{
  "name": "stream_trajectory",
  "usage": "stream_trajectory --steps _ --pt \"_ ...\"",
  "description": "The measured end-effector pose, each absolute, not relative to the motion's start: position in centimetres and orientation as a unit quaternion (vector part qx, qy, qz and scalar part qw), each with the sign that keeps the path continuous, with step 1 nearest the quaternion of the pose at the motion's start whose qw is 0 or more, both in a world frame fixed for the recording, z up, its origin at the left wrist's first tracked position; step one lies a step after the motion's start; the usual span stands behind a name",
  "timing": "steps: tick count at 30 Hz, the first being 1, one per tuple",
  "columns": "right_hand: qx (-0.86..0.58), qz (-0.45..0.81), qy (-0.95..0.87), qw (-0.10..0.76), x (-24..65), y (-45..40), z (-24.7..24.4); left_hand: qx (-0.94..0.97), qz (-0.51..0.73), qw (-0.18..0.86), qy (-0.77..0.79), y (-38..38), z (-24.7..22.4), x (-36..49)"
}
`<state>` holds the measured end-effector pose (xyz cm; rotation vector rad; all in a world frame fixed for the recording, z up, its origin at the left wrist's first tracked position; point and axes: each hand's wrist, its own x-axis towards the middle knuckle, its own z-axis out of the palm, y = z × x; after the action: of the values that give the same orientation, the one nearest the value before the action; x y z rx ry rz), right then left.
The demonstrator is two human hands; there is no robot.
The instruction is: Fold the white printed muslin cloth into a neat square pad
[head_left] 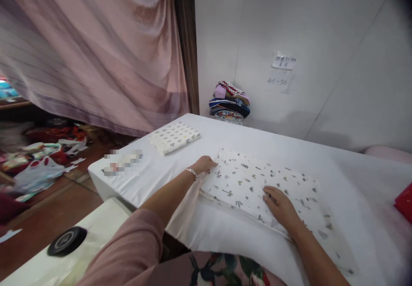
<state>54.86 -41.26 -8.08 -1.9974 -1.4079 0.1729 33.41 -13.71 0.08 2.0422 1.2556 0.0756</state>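
A white cloth with small grey plant prints (244, 183) lies folded flat on the white-covered table (144, 179). At its left edge is my left hand (204, 165), wearing a bracelet, with its fingers together against the cloth's edge; what it grips is too small to tell. My right hand (278, 202) rests on top of the cloth near its middle, its fingers slightly bent and apart. A smaller folded printed cloth (175, 136) lies at the table's far left.
Folded fabrics (229, 101) are stacked behind the table by the wall. A pink curtain (128, 54) hangs at the left. A black round object (67, 240) sits on a white surface at lower left. Something red (404, 202) is at the right edge.
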Motion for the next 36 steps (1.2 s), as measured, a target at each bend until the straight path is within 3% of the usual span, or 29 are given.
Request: stream_trajectory --steps 12,18,25,29,32,36 --pt "-0.704 0.142 -0.615 0.325 48.2 -40.7 -3.1 0.761 0.063 0.431 0.481 -18.2 -0.7 26.8" --pt "-0.619 0.089 -0.728 0.283 42.2 -37.7 -1.5 0.760 0.055 0.423 0.490 -19.1 -0.9 26.2" --pt "-0.686 0.035 -0.701 0.193 40.2 -35.3 -3.2 0.728 0.154 0.502 0.441 -18.7 -2.5 26.3" --pt "-0.688 0.059 -0.692 0.212 40.3 -35.4 -3.2 0.776 0.094 0.401 0.477 -18.2 -3.2 26.0" --pt "-0.677 0.110 -0.673 0.276 41.1 -35.5 -2.7 0.818 0.099 0.310 0.475 -17.8 -3.1 26.3" --pt "-0.707 0.118 -0.602 0.351 44.0 -35.4 -2.3 0.823 0.091 0.285 0.483 -17.6 -2.2 28.0"
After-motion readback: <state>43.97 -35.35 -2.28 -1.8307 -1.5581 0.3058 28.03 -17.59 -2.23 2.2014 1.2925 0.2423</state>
